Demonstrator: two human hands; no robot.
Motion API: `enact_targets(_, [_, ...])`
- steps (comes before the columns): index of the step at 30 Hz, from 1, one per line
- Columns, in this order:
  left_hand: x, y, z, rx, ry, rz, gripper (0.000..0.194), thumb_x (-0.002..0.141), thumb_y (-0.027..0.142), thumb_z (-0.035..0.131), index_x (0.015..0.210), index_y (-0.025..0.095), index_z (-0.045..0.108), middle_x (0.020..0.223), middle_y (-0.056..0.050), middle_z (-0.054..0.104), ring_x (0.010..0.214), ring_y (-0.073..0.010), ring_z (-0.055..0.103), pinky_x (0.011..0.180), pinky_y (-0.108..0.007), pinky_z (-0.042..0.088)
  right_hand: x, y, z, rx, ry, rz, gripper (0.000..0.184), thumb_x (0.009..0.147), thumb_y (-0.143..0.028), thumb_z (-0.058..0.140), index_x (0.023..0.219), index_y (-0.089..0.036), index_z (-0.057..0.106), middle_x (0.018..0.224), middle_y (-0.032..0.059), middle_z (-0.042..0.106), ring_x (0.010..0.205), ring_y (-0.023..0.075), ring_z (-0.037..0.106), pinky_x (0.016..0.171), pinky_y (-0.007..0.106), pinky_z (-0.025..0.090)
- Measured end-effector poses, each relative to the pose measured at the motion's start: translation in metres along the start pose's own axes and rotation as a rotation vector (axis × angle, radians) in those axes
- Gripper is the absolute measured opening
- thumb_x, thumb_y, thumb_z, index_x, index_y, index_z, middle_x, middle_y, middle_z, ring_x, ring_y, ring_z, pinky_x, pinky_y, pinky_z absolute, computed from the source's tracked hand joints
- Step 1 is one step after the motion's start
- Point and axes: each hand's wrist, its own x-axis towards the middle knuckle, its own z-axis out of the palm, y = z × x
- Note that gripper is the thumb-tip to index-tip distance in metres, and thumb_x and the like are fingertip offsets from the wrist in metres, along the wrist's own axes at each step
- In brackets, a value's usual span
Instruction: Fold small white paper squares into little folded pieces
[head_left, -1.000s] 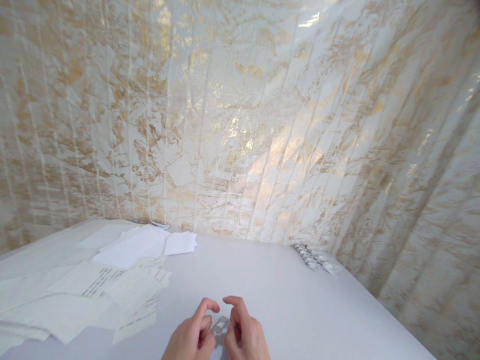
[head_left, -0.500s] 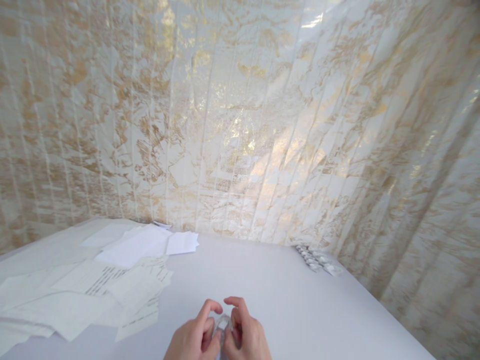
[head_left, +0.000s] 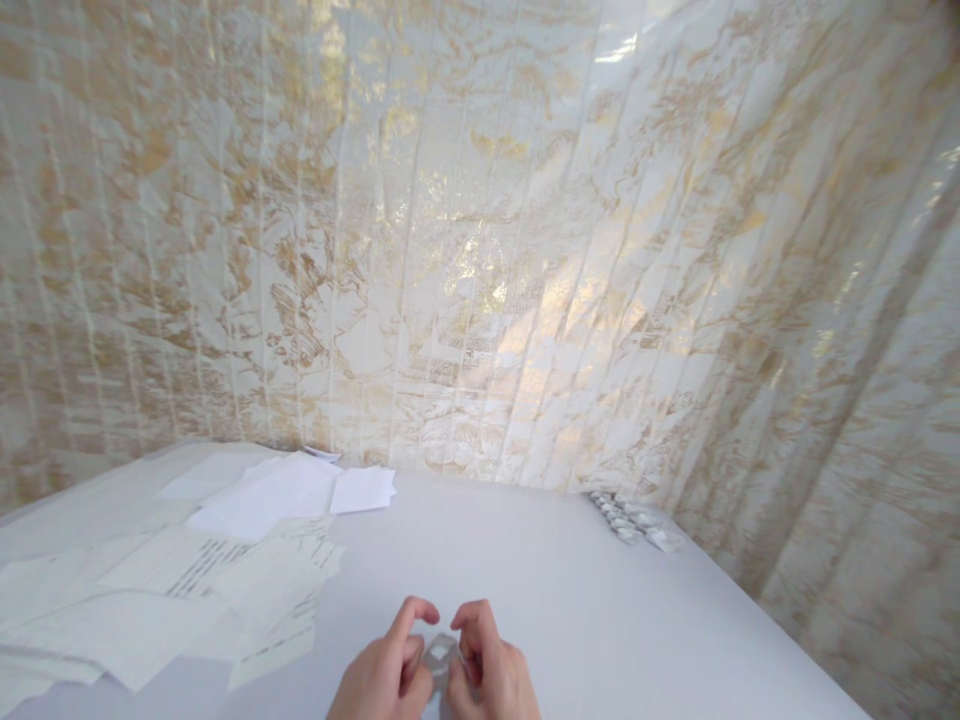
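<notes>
At the table's near edge, both hands close on one small greyish, see-through thing (head_left: 441, 650) that looks like crinkled clear wrapping with a pale patch in its middle. My left hand (head_left: 390, 665) grips its left side between thumb and bent fingers, its index finger arched above. From the right side my right hand (head_left: 491, 665) pinches the same thing, with its index finger also raised and curled inward. The fingers hide much of the wrapped thing, and its exact kind cannot be made out.
Loose white paper sheets (head_left: 165, 600), some printed, spread over the left of the white table (head_left: 600, 620). Smaller white papers (head_left: 363, 490) lie farther back. Rows of small silvery pieces (head_left: 630, 520) sit at the back right. A gold-patterned curtain (head_left: 465, 250) hangs behind.
Both hands keep their grip, with the fingers shifting only slightly. The pale patch of the wrapped thing now sits a little farther left between the thumbs.
</notes>
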Motion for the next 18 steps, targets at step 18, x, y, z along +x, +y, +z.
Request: enact_targets(18, [-0.0020,0.0074,-0.0036,-0.102,-0.034,-0.005,0.024,0.085,0.026,0.045,0.108,0.023,0.044,0.057,0.012,0.032,0.056,-0.0156,0.043,0.059,-0.024,0.033,0.0016,-0.0012,-0.0029,-0.154,-0.056,-0.151,0.027,0.069,-0.008,0.047,0.088,-0.025,0.057,0.058,-0.0076,0.051,0.047,0.0121,0.047,0.050,0.021,0.032])
